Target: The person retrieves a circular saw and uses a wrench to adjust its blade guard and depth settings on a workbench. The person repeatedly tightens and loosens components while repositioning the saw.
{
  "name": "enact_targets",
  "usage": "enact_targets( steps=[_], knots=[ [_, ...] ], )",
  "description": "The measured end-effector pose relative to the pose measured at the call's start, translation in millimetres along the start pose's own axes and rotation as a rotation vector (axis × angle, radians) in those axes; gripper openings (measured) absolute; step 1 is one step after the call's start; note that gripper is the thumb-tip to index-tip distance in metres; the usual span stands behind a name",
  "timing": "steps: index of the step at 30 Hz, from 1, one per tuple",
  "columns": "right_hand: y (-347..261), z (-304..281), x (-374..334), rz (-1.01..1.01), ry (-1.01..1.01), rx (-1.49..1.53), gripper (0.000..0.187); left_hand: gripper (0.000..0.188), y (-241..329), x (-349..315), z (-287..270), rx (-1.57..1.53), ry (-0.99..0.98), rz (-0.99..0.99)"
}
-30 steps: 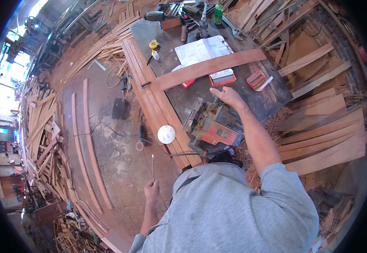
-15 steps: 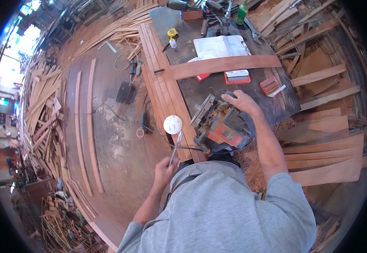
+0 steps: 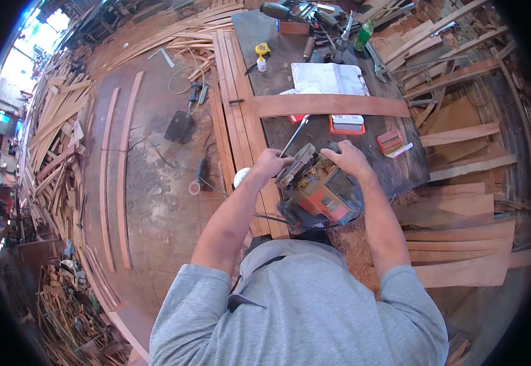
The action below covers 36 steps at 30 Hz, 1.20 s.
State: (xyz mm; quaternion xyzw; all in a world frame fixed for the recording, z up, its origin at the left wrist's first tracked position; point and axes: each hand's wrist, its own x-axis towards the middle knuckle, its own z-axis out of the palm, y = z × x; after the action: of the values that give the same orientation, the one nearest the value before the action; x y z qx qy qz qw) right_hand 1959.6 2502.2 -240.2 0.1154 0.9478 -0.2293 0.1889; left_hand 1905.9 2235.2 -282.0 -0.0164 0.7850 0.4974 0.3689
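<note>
Reaching forward — left hand point(image 3: 271, 163) grips 1 rod point(image 3: 295, 135), right hand point(image 3: 349, 158) touches machine point(image 3: 323, 200).

Near centre, the power tool point(image 3: 321, 196) is orange-red and dark grey, the hand tool point(image 3: 295, 135) silver. At the top, the tape measure point(image 3: 262, 48) is yellow, the bottle point(image 3: 364, 36) green; the T-shirt point(image 3: 314, 305), bottom, mottled grey.

A woodworking workshop is indicated by piled wooden strips point(image 3: 55, 158), scattered sawdust point(image 3: 356, 245), stacked boards point(image 3: 460, 263) and an orange-and-black power tool point(image 3: 328, 196).
</note>
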Motion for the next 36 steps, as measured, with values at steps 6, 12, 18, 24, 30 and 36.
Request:
enact_targets(
  steps=[6, 12, 18, 24, 30, 36],
  knots=[
    [-3.7, 0.9, -3.5, 0.019, 0.037, -0.004, 0.079, 0.05, -2.8, 11.0, 2.0, 0.221, 0.091, -0.07],
    [-3.1, -2.5, -3.7, -0.022, 0.036, -0.006, 0.079, 0.041, -22.3, -31.8, -13.4, -0.032, 0.279, 0.094],
    [11.5, -7.7, 18.5, 0.022, -0.107, 0.027, 0.081, 0.029, -87.5, -170.7, -22.7, 0.149, 0.117, 0.206],
    [21.1, 10.5, 32.6, 0.007, -0.007, 0.087, 0.078, 0.027, -121.1, -178.9, 25.5, 0.276, 0.168, 0.063],
    [24.2, 6.2, 33.8, 0.046, -0.143, 0.08, 0.084, 0.03, -100.7, -145.3, 48.7, 0.306, 0.246, 0.063],
    [24.0, 9.5, 27.6, 0.046, -0.025, 0.092, 0.08, 0.031, -86.4, -135.2, 48.4, 0.444, 0.239, 0.089]
  ],
)
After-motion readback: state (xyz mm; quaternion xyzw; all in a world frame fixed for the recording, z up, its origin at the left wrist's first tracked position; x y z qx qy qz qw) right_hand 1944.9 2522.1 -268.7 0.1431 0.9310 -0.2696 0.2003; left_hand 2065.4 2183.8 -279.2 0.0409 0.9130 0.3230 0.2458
